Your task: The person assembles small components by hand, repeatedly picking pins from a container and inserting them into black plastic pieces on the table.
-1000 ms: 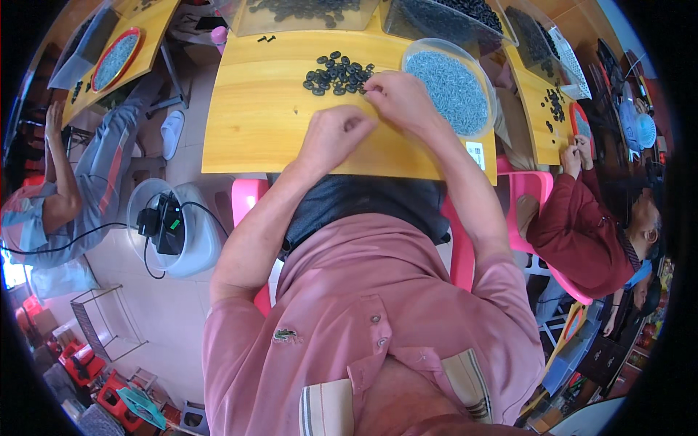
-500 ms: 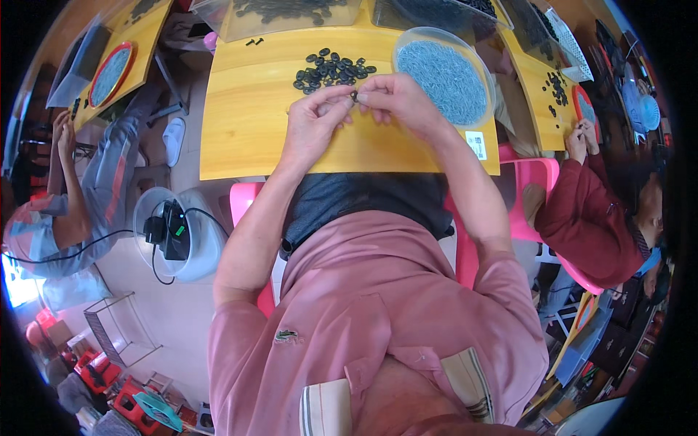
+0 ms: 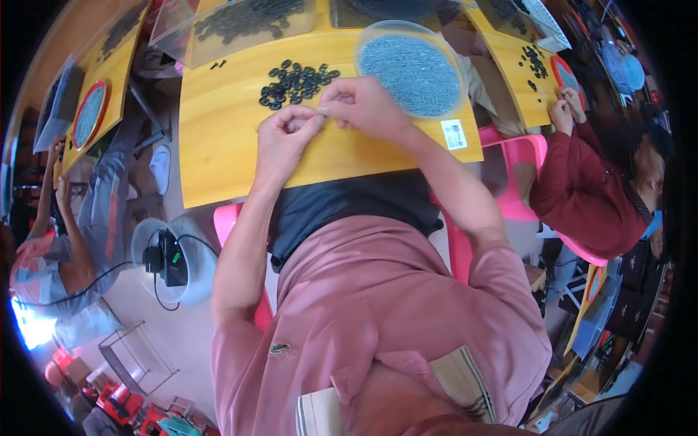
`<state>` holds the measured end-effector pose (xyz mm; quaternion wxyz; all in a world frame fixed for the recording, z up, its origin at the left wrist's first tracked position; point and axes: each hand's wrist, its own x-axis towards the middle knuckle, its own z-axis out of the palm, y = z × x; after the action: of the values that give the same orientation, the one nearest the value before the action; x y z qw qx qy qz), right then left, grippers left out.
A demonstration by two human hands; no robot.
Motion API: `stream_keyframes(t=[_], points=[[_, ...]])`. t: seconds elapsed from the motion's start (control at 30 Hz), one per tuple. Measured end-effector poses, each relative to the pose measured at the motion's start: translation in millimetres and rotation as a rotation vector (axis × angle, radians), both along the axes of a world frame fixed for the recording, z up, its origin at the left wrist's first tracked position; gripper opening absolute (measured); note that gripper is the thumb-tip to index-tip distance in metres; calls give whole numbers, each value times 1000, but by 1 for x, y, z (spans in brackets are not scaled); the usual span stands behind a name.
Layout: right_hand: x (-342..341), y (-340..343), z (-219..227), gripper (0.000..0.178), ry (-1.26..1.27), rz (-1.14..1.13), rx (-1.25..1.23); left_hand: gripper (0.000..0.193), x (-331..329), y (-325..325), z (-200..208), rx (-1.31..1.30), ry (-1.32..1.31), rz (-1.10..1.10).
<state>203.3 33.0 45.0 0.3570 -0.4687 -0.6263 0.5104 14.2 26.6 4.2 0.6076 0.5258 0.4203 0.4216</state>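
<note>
Left hand [image 3: 287,138] and right hand [image 3: 362,107] meet, fingers pinched on a small, mostly hidden piece [image 3: 322,111]. Black oval pieces [image 3: 297,83] lie just beyond the fingers, a round clear-plastic tub [image 3: 407,26] to their right.

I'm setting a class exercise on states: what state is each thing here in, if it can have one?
Left hand: pinched, fingertips close to the right's
Right hand: pinched; anything held too small to tell
Black pieces: loose, bunched together
Tub: uncovered, holding many blue-grey pins
Slipper: unworn, on the floor
Label: flat on the table
</note>
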Motion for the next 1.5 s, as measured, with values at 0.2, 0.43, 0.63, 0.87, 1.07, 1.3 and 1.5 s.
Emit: stream_keyframes(t=[0.2, 0.43, 0.63, 0.87, 1.07, 1.3, 1.5], points=[[1, -1, 2, 21, -37, -58, 74, 17, 6, -3, 4, 49, -200, 63], [78, 22, 22, 18, -722, -431, 560, 21, 2, 2, -3, 58, -103, 27], [118, 20, 20, 20, -999, -512, 253, 17, 3, 0, -8, 9, -132, 62], [123, 22, 15, 17, -972, -545, 225, 16, 2, -2, -5, -39, -122, 59], [118, 19, 21, 13, -996, -543, 250, 16, 1, 0, -3, -55, -145, 55], [117, 21, 19, 13, -963, -559, 281, 16, 0, 1, -7, -40, -147, 48], [118, 22, 22, 15, -878, -563, 230, 17, 1, 1, -6, -41, -143, 42]])
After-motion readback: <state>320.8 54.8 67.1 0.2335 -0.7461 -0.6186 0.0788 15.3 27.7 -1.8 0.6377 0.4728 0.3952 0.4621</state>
